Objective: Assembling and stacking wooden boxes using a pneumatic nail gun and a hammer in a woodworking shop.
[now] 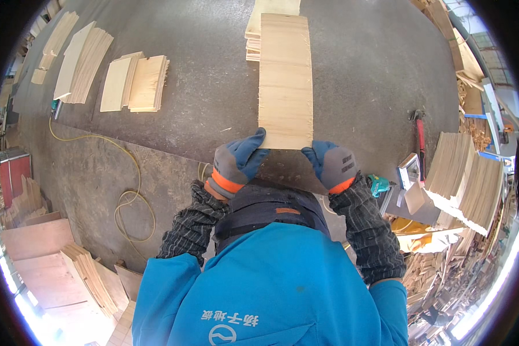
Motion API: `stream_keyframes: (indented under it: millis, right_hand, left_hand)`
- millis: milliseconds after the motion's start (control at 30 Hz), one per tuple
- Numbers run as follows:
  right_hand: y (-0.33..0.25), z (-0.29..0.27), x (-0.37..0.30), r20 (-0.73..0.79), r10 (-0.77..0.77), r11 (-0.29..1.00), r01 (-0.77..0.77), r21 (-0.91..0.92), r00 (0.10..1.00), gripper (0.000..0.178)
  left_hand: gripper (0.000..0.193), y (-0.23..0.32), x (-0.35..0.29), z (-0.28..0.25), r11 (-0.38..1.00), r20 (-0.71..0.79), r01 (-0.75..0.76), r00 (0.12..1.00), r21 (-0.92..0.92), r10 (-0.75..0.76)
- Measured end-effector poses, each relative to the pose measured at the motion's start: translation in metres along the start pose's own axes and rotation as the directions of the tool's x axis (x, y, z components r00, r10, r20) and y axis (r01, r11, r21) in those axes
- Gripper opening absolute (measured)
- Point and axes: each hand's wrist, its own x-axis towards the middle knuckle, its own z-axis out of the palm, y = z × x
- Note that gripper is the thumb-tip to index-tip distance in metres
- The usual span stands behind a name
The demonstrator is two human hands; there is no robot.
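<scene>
A long pale plywood board point(286, 81) points away from me, its near end level with my gloves. At that end's left corner my left hand point(239, 158), in a grey and blue glove with an orange cuff, is closed on the edge. My right hand point(333, 164), gloved alike, grips the right corner. The board's far part overlaps a small stack of plywood pieces point(252, 46) on the dark table point(207, 75). The undersides of the board and the fingertips beneath it are hidden.
Stacks of plywood pieces point(148, 83) lie at the table's left. A red-handled hammer point(420, 138), a green power tool point(378, 184) and a tall plywood stack point(452, 164) are on the right. A yellow hose point(137, 167) curls on the floor at left, near large panels point(37, 237).
</scene>
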Motion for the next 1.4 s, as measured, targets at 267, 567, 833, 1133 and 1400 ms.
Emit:
stream_keyframes:
  millis: [267, 567, 833, 1133, 1400]
  right_hand:
    - [-0.004, 0.001, -0.004, -0.057, -0.132, 0.954, 0.111, -0.278, 0.99, 0.03]
    - [0.002, 0.004, -0.001, -0.081, -0.141, 0.973, 0.124, -0.194, 0.987, 0.036]
    - [0.0, 0.003, -0.001, -0.082, -0.151, 0.959, 0.125, -0.254, 0.985, 0.033]
    - [0.002, 0.007, -0.002, -0.102, -0.141, 0.963, 0.112, -0.246, 0.985, 0.028]
    - [0.006, 0.01, -0.003, -0.068, -0.128, 0.962, 0.107, -0.25, 0.99, 0.027]
  left_hand:
    - [0.036, 0.001, -0.001, -0.002, 0.999, 0.03, 0.018, 0.999, 0.027, -0.019]
    - [0.037, 0.003, 0.002, -0.005, 1.0, 0.034, 0.029, 0.999, -0.012, -0.028]
    - [0.043, -0.003, 0.006, -0.007, 0.999, 0.03, -0.025, 0.999, -0.033, 0.026]
    - [0.051, 0.045, 0.032, -0.04, 0.956, 0.12, -0.001, 0.992, 0.295, -0.036]
    - [0.051, 0.04, 0.046, 0.007, 0.945, 0.249, -0.194, 0.96, 0.263, 0.128]
